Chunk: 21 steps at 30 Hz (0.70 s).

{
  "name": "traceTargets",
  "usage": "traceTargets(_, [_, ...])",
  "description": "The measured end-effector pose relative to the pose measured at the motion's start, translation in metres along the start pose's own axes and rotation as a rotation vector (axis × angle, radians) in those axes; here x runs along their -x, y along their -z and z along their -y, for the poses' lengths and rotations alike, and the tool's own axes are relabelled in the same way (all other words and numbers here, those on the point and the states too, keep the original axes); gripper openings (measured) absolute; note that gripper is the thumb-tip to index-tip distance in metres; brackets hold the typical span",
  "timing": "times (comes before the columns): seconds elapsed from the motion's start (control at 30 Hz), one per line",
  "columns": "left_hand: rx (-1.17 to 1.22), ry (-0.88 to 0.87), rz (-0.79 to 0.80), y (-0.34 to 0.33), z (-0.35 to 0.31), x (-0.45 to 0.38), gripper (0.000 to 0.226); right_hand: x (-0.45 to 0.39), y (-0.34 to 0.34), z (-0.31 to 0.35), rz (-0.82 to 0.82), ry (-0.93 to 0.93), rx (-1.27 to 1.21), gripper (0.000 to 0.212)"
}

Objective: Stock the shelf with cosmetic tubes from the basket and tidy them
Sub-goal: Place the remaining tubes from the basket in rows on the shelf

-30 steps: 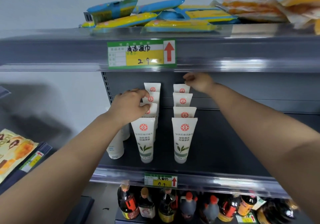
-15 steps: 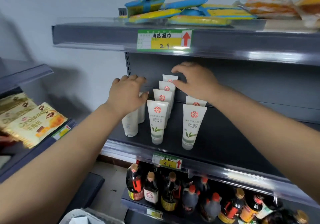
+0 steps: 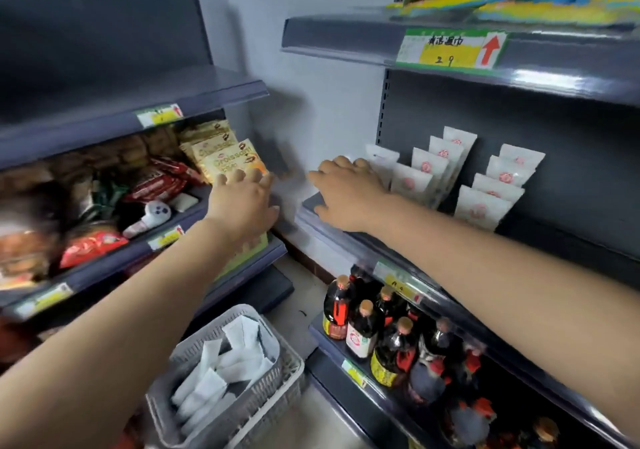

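White cosmetic tubes stand in rows on the dark middle shelf at right, a second row beside them. My right hand hovers at the shelf's left end, just left of the tubes, fingers spread and holding nothing. My left hand is in the gap between the two shelving units, fingers straight, empty. On the floor below stands a grey basket with several white tubes lying in it. The frame is motion-blurred.
A left shelving unit holds croissant packs and other snacks. Dark sauce bottles fill the shelf under the tubes. Blue and yellow packets lie on the top shelf, with a green price tag below.
The view has swung left and down, bringing the basket and left shelves into sight. Both hands have come off the tube rows and moved left, now empty.
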<state>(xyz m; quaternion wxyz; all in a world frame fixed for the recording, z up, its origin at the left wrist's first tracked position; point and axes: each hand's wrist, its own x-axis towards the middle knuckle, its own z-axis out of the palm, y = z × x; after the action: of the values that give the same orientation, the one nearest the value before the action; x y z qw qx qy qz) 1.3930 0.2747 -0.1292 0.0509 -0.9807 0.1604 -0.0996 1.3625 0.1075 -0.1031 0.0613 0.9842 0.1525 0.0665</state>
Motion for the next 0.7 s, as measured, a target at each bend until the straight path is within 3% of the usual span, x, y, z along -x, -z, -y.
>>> traceTargets(0.37, [-0.002,0.305,0.236,-0.081,0.095,0.096,0.053,-0.035,-0.083,0.118,0.172,0.345,0.047,0.052])
traceTargets(0.7, [0.179,0.479,0.449,-0.213,0.160,0.137,0.058,-0.096,-0.200,0.196,0.455,0.454,0.035,0.046])
